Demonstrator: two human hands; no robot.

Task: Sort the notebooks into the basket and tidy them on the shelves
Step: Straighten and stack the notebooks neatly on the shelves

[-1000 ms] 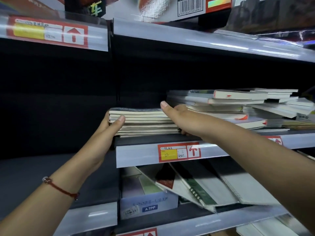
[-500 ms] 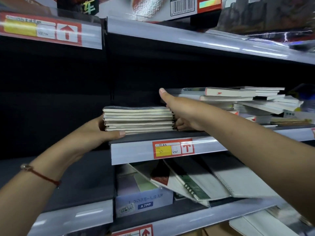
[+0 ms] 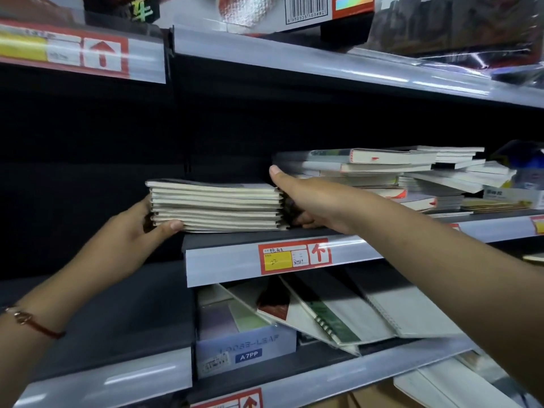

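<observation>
**Both hands squeezed the notebook stack at the shelf edge**

A second before, the left hand (image 3: 138, 228) had its thumb high on the front of the notebook stack (image 3: 216, 206). Now the thumb sat low, at the bottom corner, and the other fingers were curled round the left end. The right hand (image 3: 306, 201) had slid along too. It was pressed against the right end of the stack, thumb pointing up, and I could not tell how its other fingers lay, for they were hidden. The stack looked even and square now, so this bit of tidying seemed nearly done.

The stack lay flat on the middle shelf (image 3: 235, 240), at its left end, just above the red price tag (image 3: 294, 256).

Right of the stack was a messy pile of books (image 3: 388, 175), touching the right hand. It may block the stack from sliding that way. Below the stack, floppy notebooks (image 3: 338, 313) leaned over beside a loose-leaf box (image 3: 245, 348). No basket showed.
</observation>
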